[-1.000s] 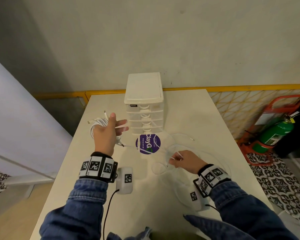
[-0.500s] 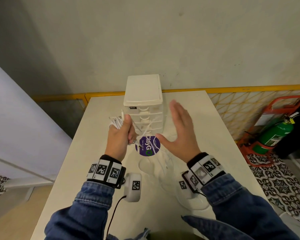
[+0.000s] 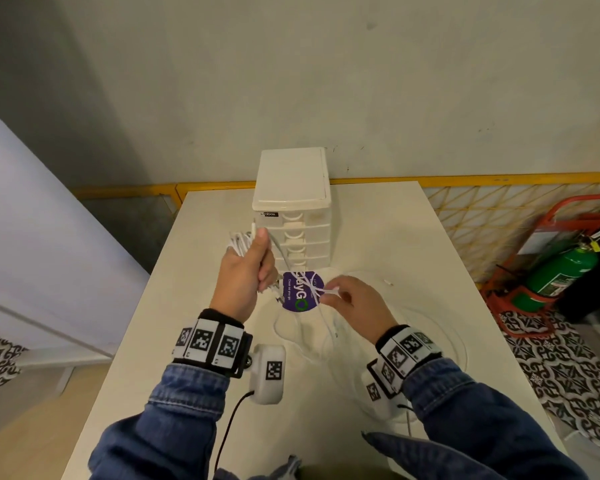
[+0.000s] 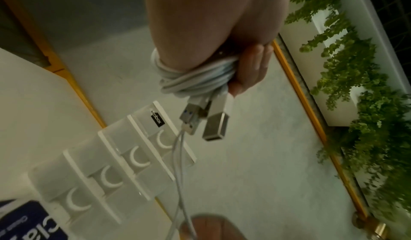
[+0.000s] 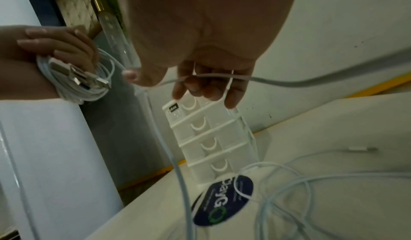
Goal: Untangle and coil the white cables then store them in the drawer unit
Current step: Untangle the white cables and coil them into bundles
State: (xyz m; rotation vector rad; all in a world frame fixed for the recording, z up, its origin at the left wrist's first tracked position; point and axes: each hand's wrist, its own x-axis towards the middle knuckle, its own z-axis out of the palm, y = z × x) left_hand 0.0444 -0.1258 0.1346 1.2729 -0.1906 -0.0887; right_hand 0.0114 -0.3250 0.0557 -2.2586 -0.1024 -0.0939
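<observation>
My left hand (image 3: 246,271) grips a coil of white cable (image 4: 191,78) raised just left of the white drawer unit (image 3: 291,188). Two USB plugs (image 4: 211,119) hang from the coil, seen also in the right wrist view as a bundle (image 5: 77,78). My right hand (image 3: 347,299) hovers above the table and pinches a loose white cable strand (image 5: 222,77) between thumb and fingers. That strand runs toward the left hand. More white cable (image 3: 426,327) lies in loose loops on the table. All drawers of the unit (image 5: 211,138) look closed.
A round purple sticker (image 3: 302,291) sits on the white table (image 3: 378,230) in front of the drawer unit. A small cable plug (image 3: 388,282) lies to the right. A green fire extinguisher (image 3: 561,275) in a red stand is on the floor at right.
My right hand, spread flat near the drawer unit half a second ago, has dropped toward the table and pinched a cable strand. The left hand stays raised with the coil.
</observation>
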